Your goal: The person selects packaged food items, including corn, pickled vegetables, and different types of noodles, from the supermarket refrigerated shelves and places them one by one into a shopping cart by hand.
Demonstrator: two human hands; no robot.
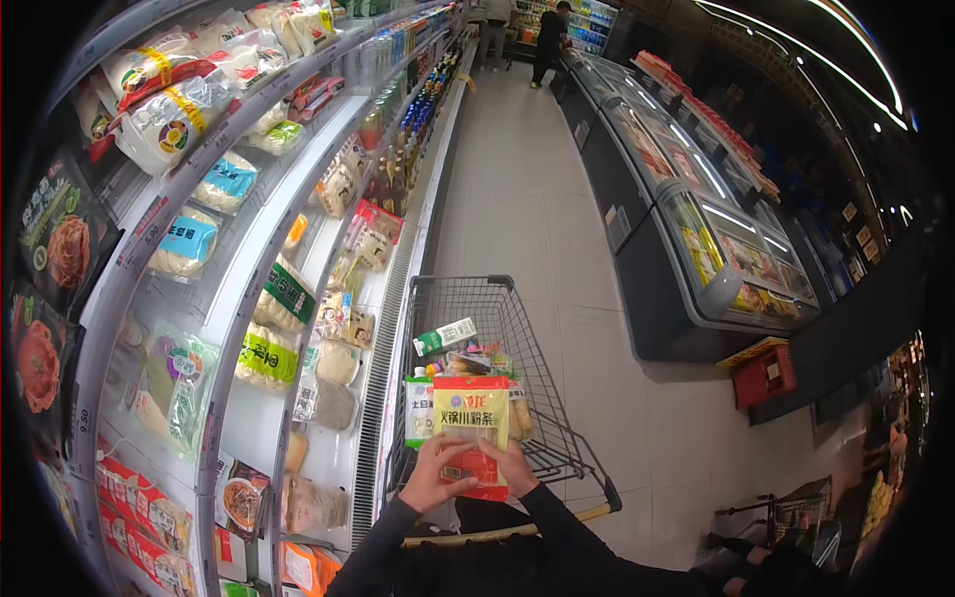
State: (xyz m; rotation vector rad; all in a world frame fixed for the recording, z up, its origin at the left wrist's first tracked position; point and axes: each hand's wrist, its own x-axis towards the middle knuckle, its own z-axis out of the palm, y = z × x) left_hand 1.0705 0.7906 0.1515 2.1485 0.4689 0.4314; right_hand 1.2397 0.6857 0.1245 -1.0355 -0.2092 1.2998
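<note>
A red and yellow packet of noodles (471, 403) is held upright between both hands, its printed front facing me. My left hand (436, 472) grips its lower left side, fingers across the front. My right hand (515, 464) holds the right edge, with the thumb on the front. Beneath and beyond the packet, a wire shopping cart (515, 321) holds groceries. In it lie a green and white carton (445, 336), a white and green pouch (420, 399) partly behind the packet, and several other packages.
Refrigerated shelves (246, 298) with bagged noodles and bottles line the left. Glass-topped chest freezers (716, 224) run along the right, a red box (762, 374) at their near end. Two people (550, 41) stand far down the aisle (515, 172). Another cart (802, 511) is at lower right.
</note>
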